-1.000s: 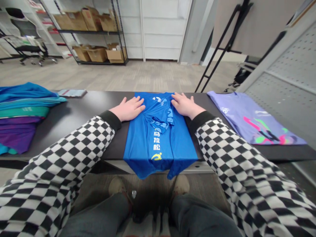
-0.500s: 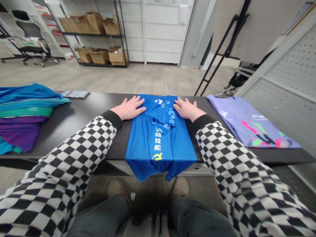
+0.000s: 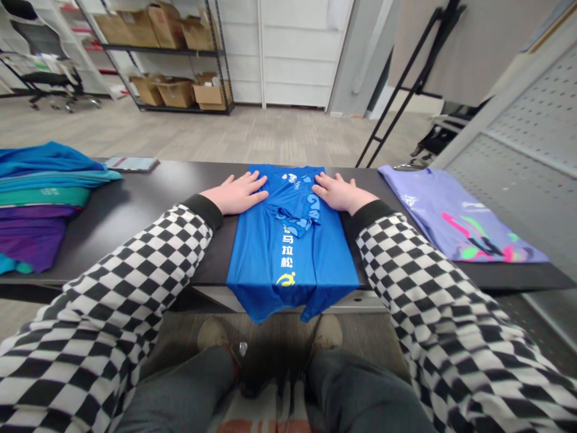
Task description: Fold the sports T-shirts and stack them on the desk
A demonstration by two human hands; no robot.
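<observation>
A blue T-shirt (image 3: 256, 252) with white characters and a yellow mark lies on the dark table in front of me. Its sides and a patterned sleeve are folded inward, and its lower end hangs over the near edge. My left hand (image 3: 238, 192) rests flat on the shirt's upper left edge, fingers spread. On the upper right edge lies my right hand (image 3: 340, 191), also flat with fingers apart. Neither hand grips the cloth.
A folded purple T-shirt (image 3: 446, 204) lies to the right on the table (image 3: 180, 180). At the left are piled blue, green and purple garments (image 3: 45, 198), with a phone (image 3: 132, 164) behind them. A shelf with cardboard boxes (image 3: 175, 93) stands across the floor, and a black stand (image 3: 406, 90) is behind the table.
Both hands stay on the shirt's upper edges, the right one shifted very slightly inward. The view has tilted down a little, so the surroundings sit higher in the picture.
</observation>
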